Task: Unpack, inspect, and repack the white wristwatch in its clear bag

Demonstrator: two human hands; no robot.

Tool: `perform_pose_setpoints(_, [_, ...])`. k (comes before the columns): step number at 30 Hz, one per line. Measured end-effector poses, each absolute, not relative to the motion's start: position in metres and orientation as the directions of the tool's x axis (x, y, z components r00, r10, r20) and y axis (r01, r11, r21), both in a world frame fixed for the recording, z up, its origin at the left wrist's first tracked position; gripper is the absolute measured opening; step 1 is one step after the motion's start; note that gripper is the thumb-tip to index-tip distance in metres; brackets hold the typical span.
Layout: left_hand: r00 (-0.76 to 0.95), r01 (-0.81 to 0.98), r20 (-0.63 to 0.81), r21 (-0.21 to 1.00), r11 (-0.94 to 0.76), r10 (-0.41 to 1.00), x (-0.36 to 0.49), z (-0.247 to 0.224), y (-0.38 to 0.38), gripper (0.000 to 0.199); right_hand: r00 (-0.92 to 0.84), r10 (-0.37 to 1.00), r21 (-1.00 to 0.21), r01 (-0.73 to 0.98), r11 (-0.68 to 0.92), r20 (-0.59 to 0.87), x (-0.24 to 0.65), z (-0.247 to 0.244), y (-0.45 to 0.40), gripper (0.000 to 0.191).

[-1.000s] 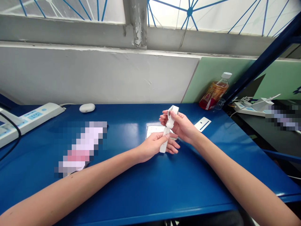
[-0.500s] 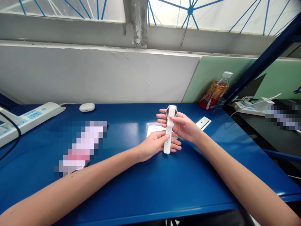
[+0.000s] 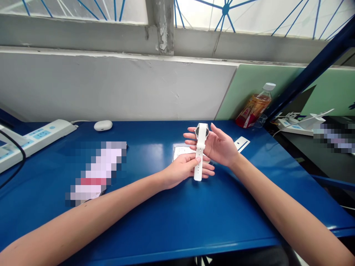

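A white wristwatch [image 3: 199, 168] with a dark-rimmed round case is held up over the desk, its strap hanging toward me. My left hand [image 3: 184, 166] grips the lower strap between thumb and fingers, the other fingers stretched out behind it. Behind the watch's upper end is my right hand [image 3: 222, 146], palm up, with fingers extended and the thumb raised off the strap. Beneath the hands lies a white packet or card [image 3: 181, 150] in clear wrapping, partly hidden. A white card with a dark stripe [image 3: 242, 144] rests beside my right wrist.
On the blue desk [image 3: 166, 221] lie a blurred-out flat object [image 3: 97, 171], a white earbud case [image 3: 103, 126] and a power strip [image 3: 41, 138] with a black cable. A drink bottle [image 3: 253, 107] leans at the back right, by a blue metal post [image 3: 305, 75].
My right thumb has lifted off the strap and now points upward, opening the hand. My left hand keeps its grip on the watch, which has hardly moved.
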State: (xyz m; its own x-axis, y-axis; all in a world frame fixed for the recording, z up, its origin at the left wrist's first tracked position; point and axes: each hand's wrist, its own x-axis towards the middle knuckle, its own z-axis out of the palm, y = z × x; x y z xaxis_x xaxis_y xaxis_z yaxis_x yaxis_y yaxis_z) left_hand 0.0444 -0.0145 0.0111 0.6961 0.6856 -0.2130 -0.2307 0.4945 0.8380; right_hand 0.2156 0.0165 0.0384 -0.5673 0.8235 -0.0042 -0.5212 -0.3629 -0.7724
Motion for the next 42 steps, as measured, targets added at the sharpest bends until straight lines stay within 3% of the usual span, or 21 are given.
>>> perform_pose_setpoints(14, [0.703,-0.217,-0.201,0.852,0.476,0.682,0.045,0.007,-0.014,0.031,-0.502,0.864,-0.846,-0.451,-0.283,-0.021,0.214,0.038,0.017,0.049])
perform_pose_setpoints(20, [0.690,-0.212,-0.215,0.853,0.477,0.691,0.045,0.009,-0.015,0.029,-0.491,0.871,-0.792,-0.527,-0.309,-0.013,0.217,0.042,0.016,0.044])
perform_pose_setpoints(25, [0.716,-0.268,-0.207,0.801,0.536,0.667,0.042,0.012,-0.011,0.047,-0.255,0.965,-0.766,-0.631,-0.121,0.058,0.228,0.042,0.025,0.028])
perform_pose_setpoints(29, [0.725,-0.301,-0.221,0.750,0.589,0.652,0.039,0.013,-0.008,0.058,-0.127,0.986,-0.789,-0.615,0.005,0.105,0.233,0.034,0.032,0.017])
perform_pose_setpoints(35, [0.691,-0.336,-0.216,0.749,0.571,0.690,0.041,0.014,-0.009,0.049,-0.235,0.965,-0.928,-0.371,0.024,0.119,0.223,0.030,0.024,0.024])
perform_pose_setpoints(39, [0.676,-0.322,-0.172,0.805,0.498,0.716,0.042,0.012,-0.011,0.043,-0.238,0.944,-0.973,-0.092,0.210,0.227,0.216,0.034,0.015,0.019])
perform_pose_setpoints(42, [0.685,-0.244,-0.144,0.878,0.411,0.714,0.041,0.008,-0.013,0.038,-0.228,0.935,-0.961,-0.008,0.275,0.270,0.212,0.036,0.011,0.017])
